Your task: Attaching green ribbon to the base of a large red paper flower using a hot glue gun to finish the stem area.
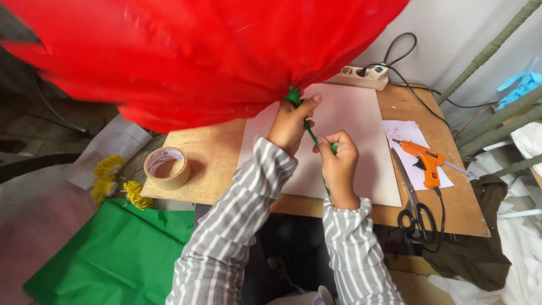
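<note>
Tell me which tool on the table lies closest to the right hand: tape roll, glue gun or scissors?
The scissors. Their blades run just beside the right hand, at the white board's right edge. The orange glue gun sits farther right, and the tape roll lies beyond the left hand.

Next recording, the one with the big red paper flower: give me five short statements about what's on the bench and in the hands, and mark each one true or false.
1. The left hand grips the green stem just under the red flower. True.
2. The right hand holds the scissors. False: it pinches the stem lower down; the scissors lie on the table.
3. The orange glue gun lies on a sheet of white paper. True.
4. The roll of tape sits right of the glue gun. False: it sits far to its left.
5. A green sheet lies below the table's near-left corner. True.
</note>
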